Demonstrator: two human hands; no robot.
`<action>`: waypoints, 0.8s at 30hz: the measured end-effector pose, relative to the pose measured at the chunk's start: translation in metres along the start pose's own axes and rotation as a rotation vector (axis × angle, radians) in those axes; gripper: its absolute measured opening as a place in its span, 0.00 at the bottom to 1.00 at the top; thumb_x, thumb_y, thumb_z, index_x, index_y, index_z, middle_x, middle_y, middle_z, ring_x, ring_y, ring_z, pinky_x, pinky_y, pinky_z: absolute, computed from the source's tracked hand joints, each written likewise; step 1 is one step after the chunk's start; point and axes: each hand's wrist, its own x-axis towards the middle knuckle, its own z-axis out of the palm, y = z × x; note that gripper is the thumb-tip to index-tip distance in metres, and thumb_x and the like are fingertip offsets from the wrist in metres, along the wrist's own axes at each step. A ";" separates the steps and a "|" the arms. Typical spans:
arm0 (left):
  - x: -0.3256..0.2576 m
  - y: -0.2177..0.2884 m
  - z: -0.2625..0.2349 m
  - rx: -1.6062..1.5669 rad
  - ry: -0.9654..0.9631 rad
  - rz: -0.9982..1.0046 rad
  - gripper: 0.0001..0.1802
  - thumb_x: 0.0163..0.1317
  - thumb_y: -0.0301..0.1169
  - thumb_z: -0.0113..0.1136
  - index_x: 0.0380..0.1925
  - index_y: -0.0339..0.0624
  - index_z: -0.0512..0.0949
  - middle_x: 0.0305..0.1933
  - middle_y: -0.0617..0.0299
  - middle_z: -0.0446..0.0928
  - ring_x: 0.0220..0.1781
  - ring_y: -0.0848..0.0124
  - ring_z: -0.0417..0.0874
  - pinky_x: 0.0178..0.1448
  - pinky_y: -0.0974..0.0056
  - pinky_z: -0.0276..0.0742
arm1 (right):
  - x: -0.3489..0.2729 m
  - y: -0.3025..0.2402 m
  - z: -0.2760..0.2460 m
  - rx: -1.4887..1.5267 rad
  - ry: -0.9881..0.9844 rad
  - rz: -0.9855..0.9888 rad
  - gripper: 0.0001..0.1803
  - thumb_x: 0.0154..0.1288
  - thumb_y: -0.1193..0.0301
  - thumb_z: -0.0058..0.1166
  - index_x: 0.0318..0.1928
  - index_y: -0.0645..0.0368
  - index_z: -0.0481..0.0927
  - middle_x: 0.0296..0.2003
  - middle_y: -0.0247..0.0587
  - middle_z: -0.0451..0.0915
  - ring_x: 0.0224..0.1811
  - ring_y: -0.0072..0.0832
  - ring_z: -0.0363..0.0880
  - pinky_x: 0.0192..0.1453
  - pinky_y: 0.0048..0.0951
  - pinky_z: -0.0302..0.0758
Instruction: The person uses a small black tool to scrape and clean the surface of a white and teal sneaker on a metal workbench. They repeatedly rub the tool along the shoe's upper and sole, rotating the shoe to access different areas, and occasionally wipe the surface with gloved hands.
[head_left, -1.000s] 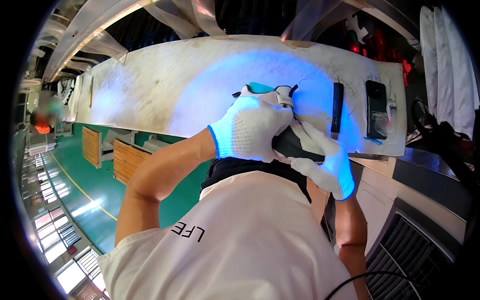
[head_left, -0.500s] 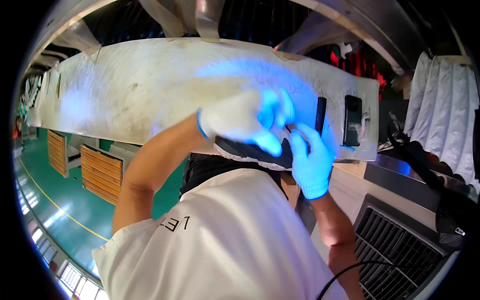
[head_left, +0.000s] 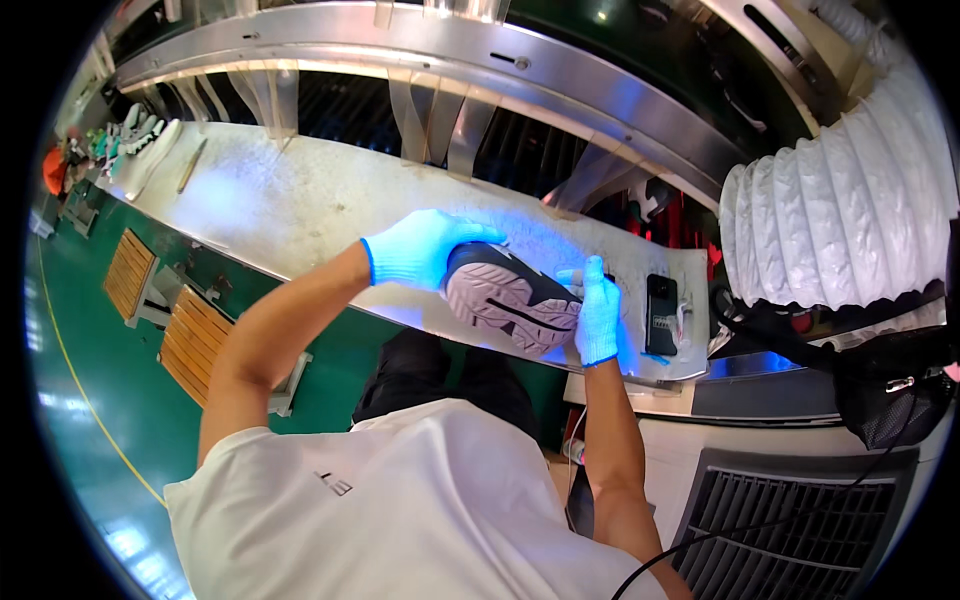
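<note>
A dark shoe with a pale pinkish patterned sole (head_left: pixel 490 305) is held between my two hands just above the bench's near edge. Its sole is tipped toward me, so most of the upper is hidden. My left hand (head_left: pixel 415 248), in a white knit glove lit blue, wraps round the shoe's left end, thumb side along the top. At the other end, my gloved right hand (head_left: pixel 600 312) grips the shoe with its fingers partly behind it. Blue light falls on both gloves and on the pale, scuffed bench top (head_left: pixel 310 205).
A black phone (head_left: pixel 661 312) lies at the bench's right end. A thin stick-like tool (head_left: pixel 192 165) rests far left, near several shoes (head_left: pixel 135 145). Clear hanging strips (head_left: pixel 470 135) line the back below a metal frame. A large white ribbed duct (head_left: pixel 840 200) stands right.
My hands have spread to opposite ends of the shoe, which is now raised and turned with its sole toward me. The view has shifted, showing more of the bench's back and the duct.
</note>
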 end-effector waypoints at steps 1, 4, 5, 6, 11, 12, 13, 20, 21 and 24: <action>0.006 0.027 -0.029 -0.002 -0.110 -0.064 0.44 0.51 0.39 0.87 0.72 0.48 0.83 0.69 0.48 0.87 0.65 0.49 0.91 0.71 0.52 0.86 | 0.004 0.002 0.001 0.152 -0.053 0.122 0.29 0.90 0.47 0.52 0.57 0.62 0.91 0.48 0.43 0.92 0.48 0.29 0.87 0.56 0.33 0.82; 0.013 0.091 -0.064 -0.009 -0.176 -0.185 0.45 0.45 0.45 0.89 0.66 0.45 0.86 0.54 0.47 0.92 0.53 0.47 0.94 0.61 0.52 0.89 | -0.022 -0.023 0.070 0.660 0.060 0.315 0.36 0.88 0.40 0.50 0.64 0.63 0.88 0.54 0.45 0.91 0.50 0.36 0.90 0.65 0.38 0.85; 0.035 0.117 -0.062 0.055 -0.228 -0.197 0.43 0.45 0.46 0.89 0.64 0.45 0.86 0.51 0.47 0.93 0.51 0.47 0.94 0.59 0.51 0.90 | 0.001 0.045 0.053 0.481 -0.019 0.107 0.37 0.89 0.39 0.49 0.70 0.61 0.83 0.59 0.45 0.89 0.55 0.38 0.90 0.70 0.39 0.83; 0.035 0.128 -0.063 0.137 -0.257 -0.278 0.42 0.45 0.46 0.88 0.62 0.44 0.87 0.49 0.47 0.93 0.49 0.46 0.94 0.56 0.51 0.90 | -0.004 0.037 0.065 0.624 -0.111 0.142 0.37 0.89 0.40 0.47 0.73 0.61 0.80 0.62 0.44 0.88 0.61 0.38 0.88 0.73 0.39 0.81; 0.048 0.138 -0.056 0.257 -0.266 -0.348 0.43 0.44 0.53 0.88 0.59 0.43 0.88 0.43 0.49 0.92 0.43 0.45 0.93 0.51 0.49 0.89 | -0.035 -0.019 0.052 0.263 -0.105 -0.220 0.37 0.91 0.45 0.46 0.81 0.62 0.72 0.75 0.49 0.78 0.77 0.40 0.78 0.84 0.42 0.74; 0.051 0.140 -0.054 0.265 -0.273 -0.364 0.43 0.44 0.53 0.88 0.59 0.42 0.88 0.43 0.49 0.93 0.43 0.45 0.94 0.51 0.49 0.89 | -0.034 -0.020 0.037 0.088 -0.129 -0.393 0.40 0.88 0.45 0.50 0.82 0.64 0.69 0.77 0.51 0.75 0.80 0.41 0.75 0.86 0.43 0.71; 0.055 0.141 -0.052 0.273 -0.281 -0.378 0.43 0.44 0.53 0.88 0.59 0.42 0.87 0.43 0.49 0.93 0.44 0.45 0.94 0.51 0.49 0.89 | -0.031 -0.025 0.023 -0.076 -0.130 -0.579 0.43 0.86 0.45 0.54 0.83 0.65 0.67 0.80 0.54 0.72 0.82 0.42 0.71 0.87 0.45 0.68; 0.055 0.149 -0.039 0.222 -0.237 -0.358 0.40 0.43 0.56 0.87 0.53 0.44 0.89 0.42 0.50 0.92 0.43 0.45 0.94 0.50 0.48 0.89 | -0.036 -0.054 0.031 0.731 -0.413 -0.592 0.40 0.84 0.46 0.58 0.78 0.66 0.73 0.73 0.47 0.80 0.73 0.42 0.81 0.81 0.44 0.74; 0.055 0.141 -0.040 0.240 -0.210 -0.307 0.40 0.44 0.56 0.87 0.55 0.45 0.88 0.42 0.49 0.92 0.43 0.44 0.93 0.49 0.48 0.89 | -0.038 -0.034 0.044 0.945 -0.289 -0.517 0.40 0.84 0.47 0.58 0.79 0.66 0.73 0.74 0.49 0.79 0.75 0.43 0.80 0.83 0.46 0.72; 0.053 0.145 -0.046 0.333 -0.261 -0.319 0.39 0.47 0.55 0.87 0.56 0.46 0.88 0.43 0.50 0.92 0.42 0.45 0.93 0.49 0.48 0.89 | -0.023 0.027 0.030 1.047 -0.096 -0.115 0.39 0.85 0.49 0.57 0.80 0.68 0.71 0.78 0.54 0.76 0.79 0.48 0.76 0.87 0.49 0.67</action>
